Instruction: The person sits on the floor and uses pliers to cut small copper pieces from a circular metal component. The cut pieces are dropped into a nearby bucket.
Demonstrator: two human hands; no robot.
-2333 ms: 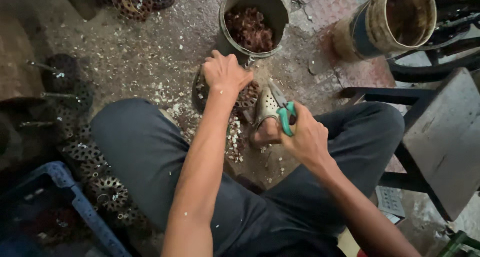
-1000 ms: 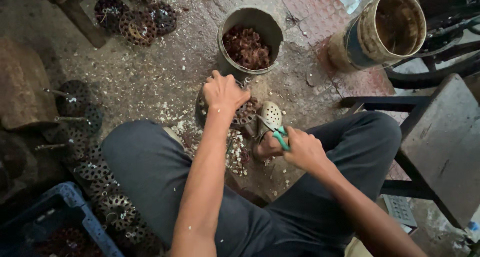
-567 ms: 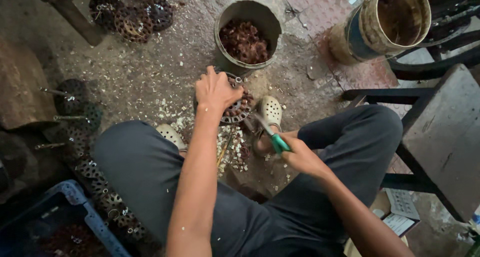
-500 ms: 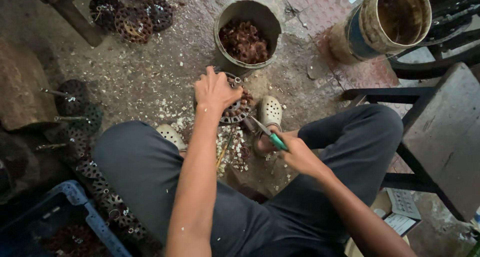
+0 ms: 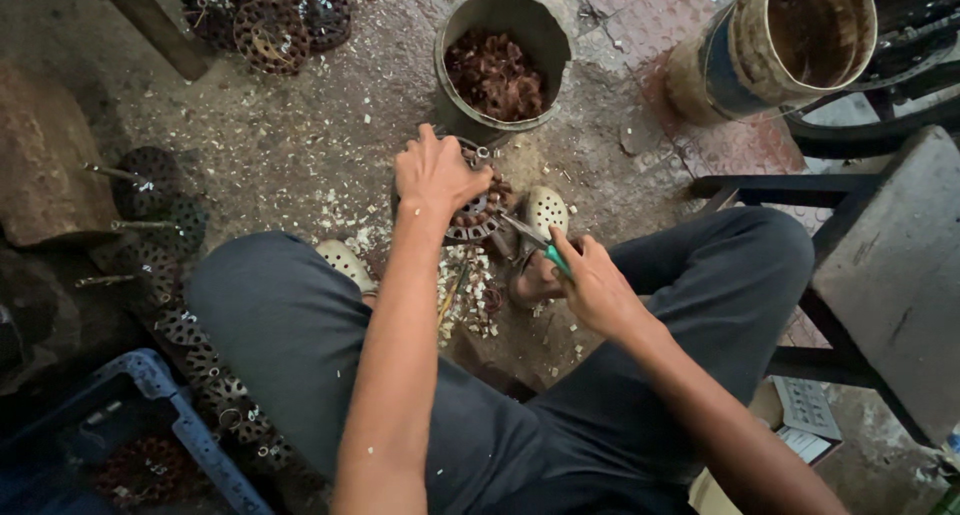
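The left hand (image 5: 435, 170) lies palm-down over a round stator (image 5: 478, 211) on the floor between the feet, fingers spread and curled over its rim, pressing on it rather than closed around it. Copper-brown windings show past the fingertips on the right side of the stator. The right hand (image 5: 595, 285) is closed in a fist around the green handles of pliers (image 5: 530, 240), whose metal tip points up and left and meets the stator's lower right edge; whether the tip pinches a wire I cannot tell. Just behind the pliers sits a pale perforated clog (image 5: 545, 213), with its mate (image 5: 345, 263) by the left knee. Pale chips (image 5: 465, 290) litter the floor under the forearm. A grey bucket (image 5: 500, 60) of reddish wire scraps stands just beyond the stator, and a blue-banded pail (image 5: 775, 45) well off to the right. More stators (image 5: 185, 320) are stacked on the left beside a blue crate (image 5: 150, 415).
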